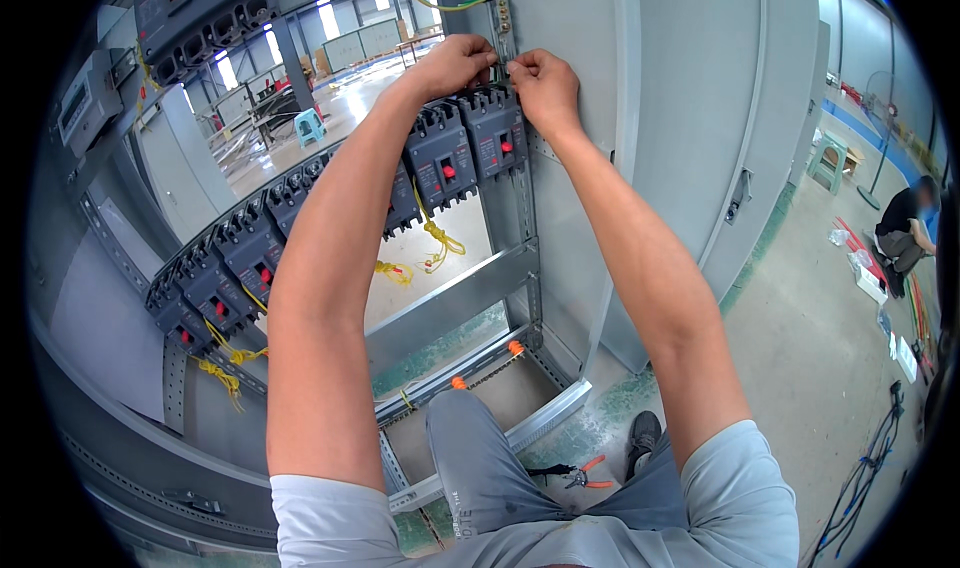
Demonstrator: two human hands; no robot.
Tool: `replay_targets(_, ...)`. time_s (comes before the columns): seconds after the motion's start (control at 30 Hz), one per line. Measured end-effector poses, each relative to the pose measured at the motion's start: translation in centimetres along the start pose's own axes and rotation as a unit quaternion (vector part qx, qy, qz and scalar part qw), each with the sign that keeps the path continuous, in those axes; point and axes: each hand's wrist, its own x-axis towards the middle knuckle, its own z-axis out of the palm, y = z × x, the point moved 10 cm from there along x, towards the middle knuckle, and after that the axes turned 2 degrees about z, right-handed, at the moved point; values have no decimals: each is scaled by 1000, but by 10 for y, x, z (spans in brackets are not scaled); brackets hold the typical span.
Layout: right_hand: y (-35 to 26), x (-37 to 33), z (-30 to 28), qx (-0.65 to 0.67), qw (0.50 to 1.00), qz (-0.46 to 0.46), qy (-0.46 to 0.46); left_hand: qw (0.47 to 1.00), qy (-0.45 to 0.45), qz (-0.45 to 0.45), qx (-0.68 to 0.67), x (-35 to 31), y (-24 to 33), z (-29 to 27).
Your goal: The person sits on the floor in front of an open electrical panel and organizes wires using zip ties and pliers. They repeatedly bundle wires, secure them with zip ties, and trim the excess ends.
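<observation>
Both arms reach up and forward to the top of the rightmost circuit breaker (495,136), a dark grey block with a red switch. My left hand (455,66) is closed in a pinch just above that breaker, fingertips by the upright metal rail (503,28). Facing it, my right hand (548,90) has thumb and forefinger drawn together at the rail's other side. Whatever the fingertips hold is too small to make out. Another breaker (440,163) sits to the left, and several more run in a row behind my left forearm. Yellow wires (440,238) hang bundled below them.
Grey cabinet doors (690,118) stand at the right. A larger breaker (200,13) and a meter (85,108) are at upper left. Below lies the frame's lower crossbar (450,293). Orange-handled pliers (585,475) lie by my feet. A person (905,228) crouches far right beside loose parts.
</observation>
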Motion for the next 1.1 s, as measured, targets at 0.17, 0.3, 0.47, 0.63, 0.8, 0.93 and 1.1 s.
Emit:
replay_targets(0.17, 0, 2, -1, 8, 1000, 14, 2, 1000, 2, 10, 4, 2, 3, 2)
replay_targets(0.3, -11, -3, 0, -17, 999, 27, -14, 1000, 3, 15, 7, 0, 0, 1)
replay_targets(0.47, -14, -1, -5, -4, 1000, -8, -29, 999, -6, 30, 14, 4, 6, 4)
replay_targets(0.63, -18, -5, -9, -52, 999, -8, -14, 998, 5, 59, -16, -5, 18, 4)
replay_targets(0.8, -13, -1, -10, -67, 998, -19, 1, 992, 15, 124, -15, -4, 31, 2)
replay_targets(0.93, -12, -5, -10, -54, 998, -17, -6, 992, 1, 116, 47, -2, 29, 3)
replay_targets(1.1, -14, -3, -14, -40, 999, -14, -24, 982, 39, 145, 119, -1, 37, 1)
